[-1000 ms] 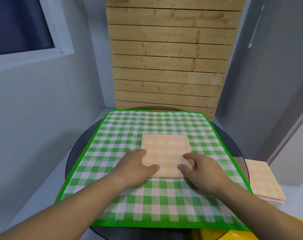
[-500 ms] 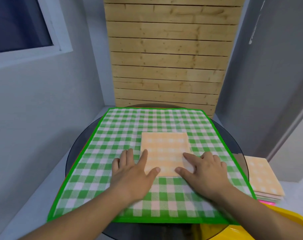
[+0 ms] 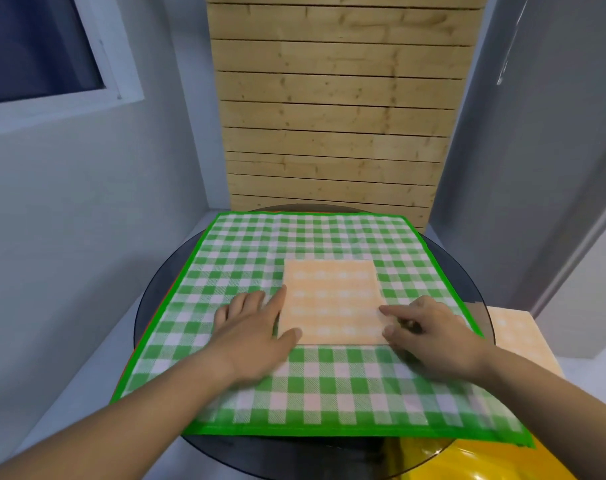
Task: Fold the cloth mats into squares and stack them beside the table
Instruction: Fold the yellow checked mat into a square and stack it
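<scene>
Yellow and glossy, an unidentified object (image 3: 468,462) shows beneath the near rim of the round glass desk (image 3: 459,271). A green checked cloth (image 3: 329,386) lies unfolded over the desk. On it the left hand (image 3: 253,327) rests flat, fingers straight, thumb and forefinger touching the left edge of the folded orange mat (image 3: 329,299). The right hand (image 3: 429,334) sits at that mat's near right corner, forefinger out, other fingers curled; whether it pinches the corner I cannot tell. Beside the desk's right rim waits a stack of folded mats (image 3: 513,337). Lifting by one corner could let the layers spring open; dragging could rumple the green cloth.
</scene>
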Demonstrator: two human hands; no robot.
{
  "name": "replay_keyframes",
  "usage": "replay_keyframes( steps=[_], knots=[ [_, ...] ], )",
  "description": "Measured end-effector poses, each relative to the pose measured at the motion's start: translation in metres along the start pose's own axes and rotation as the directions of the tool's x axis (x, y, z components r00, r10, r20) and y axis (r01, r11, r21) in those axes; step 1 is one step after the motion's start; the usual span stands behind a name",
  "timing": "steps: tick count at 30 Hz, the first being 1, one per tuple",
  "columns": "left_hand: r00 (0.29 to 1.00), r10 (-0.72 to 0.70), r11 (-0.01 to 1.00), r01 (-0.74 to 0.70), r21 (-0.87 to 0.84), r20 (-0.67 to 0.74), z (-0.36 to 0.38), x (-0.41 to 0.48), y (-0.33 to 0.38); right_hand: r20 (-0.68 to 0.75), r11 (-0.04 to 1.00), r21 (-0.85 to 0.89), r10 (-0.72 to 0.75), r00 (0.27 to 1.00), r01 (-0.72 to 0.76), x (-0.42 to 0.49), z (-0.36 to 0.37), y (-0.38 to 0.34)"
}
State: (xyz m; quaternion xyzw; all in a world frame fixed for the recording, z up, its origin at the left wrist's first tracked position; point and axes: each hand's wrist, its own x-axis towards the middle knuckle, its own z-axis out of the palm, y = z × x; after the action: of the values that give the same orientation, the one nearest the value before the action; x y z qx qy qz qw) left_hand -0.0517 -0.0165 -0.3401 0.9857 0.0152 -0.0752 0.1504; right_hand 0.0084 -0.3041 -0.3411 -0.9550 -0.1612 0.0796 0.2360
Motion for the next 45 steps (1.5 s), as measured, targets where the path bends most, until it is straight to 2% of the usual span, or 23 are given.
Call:
replay_keyframes(
  steps=[2,4,6,11,17,23,29,33,39,42,45],
  knots=[
    [0.99,0.009,0.994,-0.025,-0.105,-0.144,-0.007,0.002,0.005,-0.093,0.978,0.206,0.047,0.995,-0.027,0.004,-0.004,-0.008],
    [0.98,-0.055,0.96,-0.001,-0.279,-0.191,-0.016,0.008,0.014,-0.162,0.958,0.282,0.105,0.981,-0.056,0.01,-0.005,-0.015],
    [0.981,-0.131,0.906,0.059,-0.42,-0.145,-0.022,0.017,0.021,-0.164,0.946,0.311,0.15,0.975,-0.093,0.016,-0.005,-0.022],
    [0.968,-0.252,0.777,0.198,-0.597,-0.006,-0.027,0.036,0.025,-0.094,0.877,0.429,0.281,0.955,-0.216,0.03,-0.007,-0.035],
    [0.959,-0.281,0.753,0.243,-0.612,0.035,-0.028,0.041,0.03,-0.041,0.797,0.527,0.372,0.927,-0.297,0.041,-0.003,-0.035],
    [0.966,-0.259,0.751,0.214,-0.624,0.019,-0.025,0.04,0.027,-0.078,0.803,0.547,0.332,0.94,-0.238,0.039,0.001,-0.039],
    [0.967,-0.252,0.68,0.192,-0.707,0.02,-0.021,0.039,0.029,-0.122,0.819,0.547,0.285,0.951,-0.175,0.03,0.005,-0.037],
    [0.982,-0.181,0.739,0.101,-0.666,-0.053,-0.018,0.033,0.043,-0.194,0.848,0.515,0.256,0.947,-0.124,0.016,0.002,-0.03],
    [0.992,-0.055,0.715,-0.04,-0.698,-0.114,-0.015,0.019,0.084,-0.298,0.856,0.508,0.274,0.914,-0.091,-0.02,-0.022,-0.007],
    [0.993,0.064,0.701,-0.117,-0.704,-0.1,-0.007,0.009,0.116,-0.356,0.841,0.534,0.315,0.88,-0.085,-0.038,-0.039,0.016],
    [0.986,0.129,0.697,-0.168,-0.697,-0.108,0.009,0.01,0.154,-0.356,0.777,0.62,0.402,0.844,-0.108,-0.054,-0.057,0.041]
  ],
)
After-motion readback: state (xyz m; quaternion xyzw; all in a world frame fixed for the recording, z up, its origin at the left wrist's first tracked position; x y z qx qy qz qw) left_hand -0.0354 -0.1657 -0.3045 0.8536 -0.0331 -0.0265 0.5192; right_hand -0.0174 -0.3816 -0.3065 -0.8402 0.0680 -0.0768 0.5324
